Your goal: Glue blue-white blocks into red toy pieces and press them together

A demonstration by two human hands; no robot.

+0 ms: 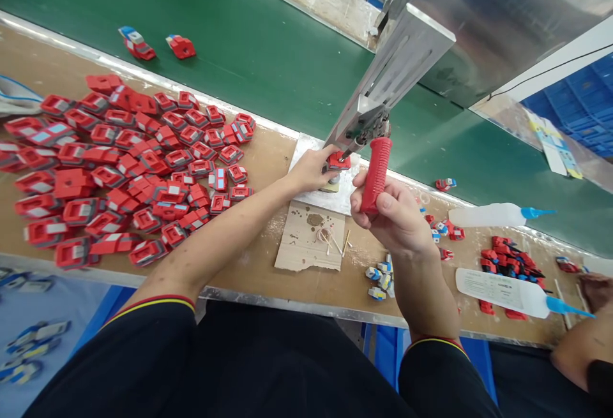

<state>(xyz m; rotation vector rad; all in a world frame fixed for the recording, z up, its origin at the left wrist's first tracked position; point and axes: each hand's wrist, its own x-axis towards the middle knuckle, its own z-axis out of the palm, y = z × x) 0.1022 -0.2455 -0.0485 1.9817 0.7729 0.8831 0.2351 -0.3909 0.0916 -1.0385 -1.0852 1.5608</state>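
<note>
My right hand [395,214] is closed around the red ribbed handle [377,172] of a toggle clamp [368,121] on a metal upright. Below the clamp, my left hand [311,169] pinches a small red plastic toy part [339,161] by its left side. The clamp's rod tip meets the top of that part. Under the part is a pale block on a metal base plate [311,201], mostly covered by hand and part. Left of my forearm lies a large pile of red and grey toy vehicle parts [156,163].
Cotton swabs lie on a stained cardboard piece [306,233]. Small blue and white parts [380,277] sit near my right forearm. Two glue bottles [500,290] lie at right, beside red and black parts [512,258] and another person's arm [584,348]. Behind runs a green conveyor belt [268,41].
</note>
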